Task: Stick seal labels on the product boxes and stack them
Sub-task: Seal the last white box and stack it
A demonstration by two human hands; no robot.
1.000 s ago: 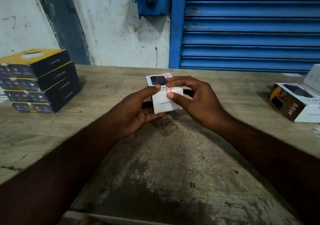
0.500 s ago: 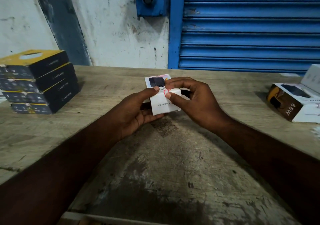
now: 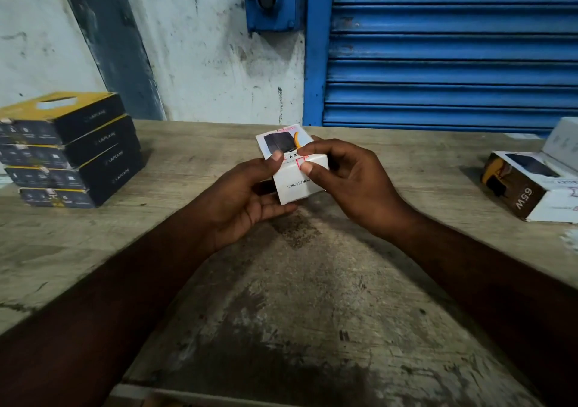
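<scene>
— Where was the box at that moment?

— Held up off the surface [image 3: 312, 297], between my two hands. My left hand [image 3: 247, 200] cradled the box [image 3: 294, 187] from underneath, fingers curled below it and the thumb laid on its top edge. My right hand [image 3: 350, 184] pinched the box's right end, forefinger over the top and thumb down on the front.

— And the seal?

— The seal [image 3: 301, 164], a small red-edged label, was folded over the front top edge. It sat right under my right thumb and just right of my left thumb.

— So neither hand was free?

— No. Both were closed around the box.

— How did you expect it to handle?

— Light, I judged. It was thin white card, stiff along the edges and corners, but the broad faces looked likely to dent under a hard squeeze. The printed top looked glossy, so possibly slippery. I meant to take its weight from below with the left hand and grip near the corners. The seal I would rub down with the flat of the thumb only, so it would not crease or lift.

— Where would it go after that?

— I couldn't tell for sure. A stack [image 3: 68, 150] of four dark boxes stood well out to the left of my left hand. Some white boxes [image 3: 538, 187] lay well to the right of my right hand, and those looked the likelier match.
</scene>
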